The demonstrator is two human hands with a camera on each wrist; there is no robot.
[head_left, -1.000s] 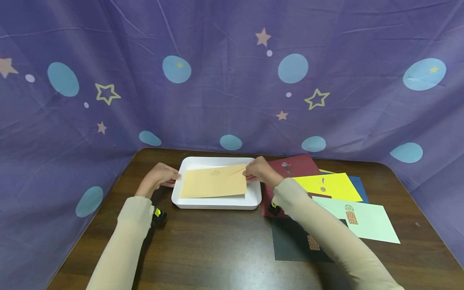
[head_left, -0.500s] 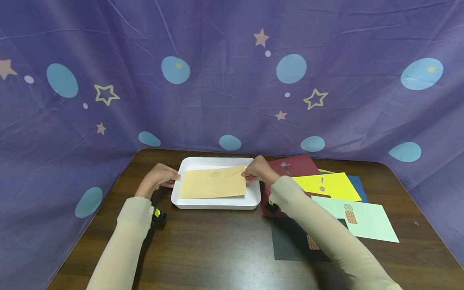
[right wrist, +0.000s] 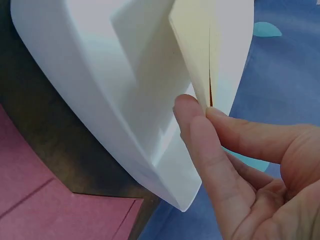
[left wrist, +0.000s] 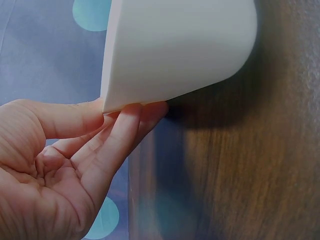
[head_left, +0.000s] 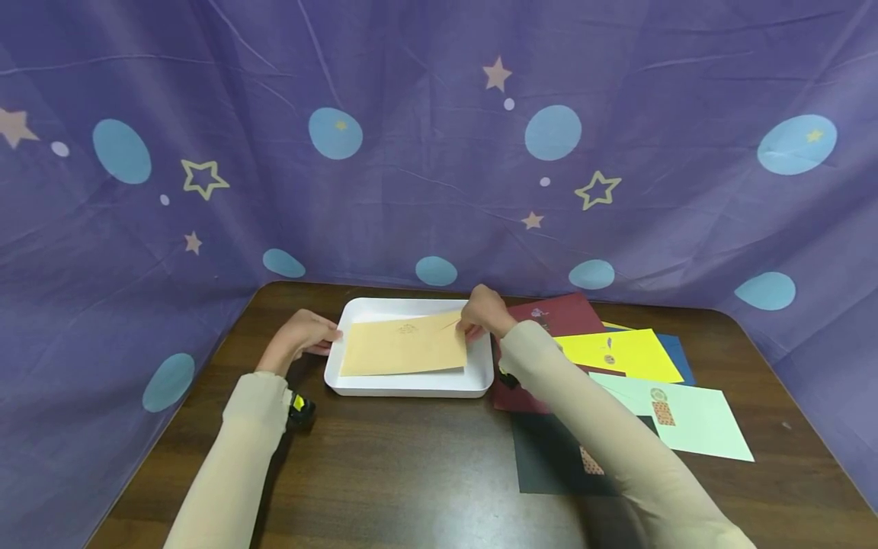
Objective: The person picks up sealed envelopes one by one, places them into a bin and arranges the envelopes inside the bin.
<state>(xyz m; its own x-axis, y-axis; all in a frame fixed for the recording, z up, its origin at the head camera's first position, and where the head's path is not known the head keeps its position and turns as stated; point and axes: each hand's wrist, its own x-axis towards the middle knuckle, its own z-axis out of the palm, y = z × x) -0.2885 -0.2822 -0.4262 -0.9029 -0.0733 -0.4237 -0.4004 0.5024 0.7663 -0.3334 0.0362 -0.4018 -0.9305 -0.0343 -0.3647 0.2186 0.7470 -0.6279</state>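
Note:
A shallow white tray (head_left: 411,386) stands near the back of the table, with a tan envelope (head_left: 403,349) lying in it, its right end slightly raised. My left hand (head_left: 307,332) holds the tray's left end; in the left wrist view the thumb presses the rim and the fingertips (left wrist: 131,112) touch the outer wall. My right hand (head_left: 485,311) pinches the envelope's right end between thumb and fingers. Up close in the right wrist view, a narrow slit shows along the edge of the envelope (right wrist: 192,47), above the tray floor.
Right of the tray lie overlapping envelopes: dark red (head_left: 572,314), yellow (head_left: 624,354), blue (head_left: 677,357), pale green (head_left: 706,419) and black (head_left: 549,457). My right forearm passes over some of them. A purple curtain (head_left: 411,206) hangs right behind the brown table (head_left: 384,473).
My right hand has tilted up slightly and shifted a little left, still pinching the envelope. The left hand and the tray stay about where they were.

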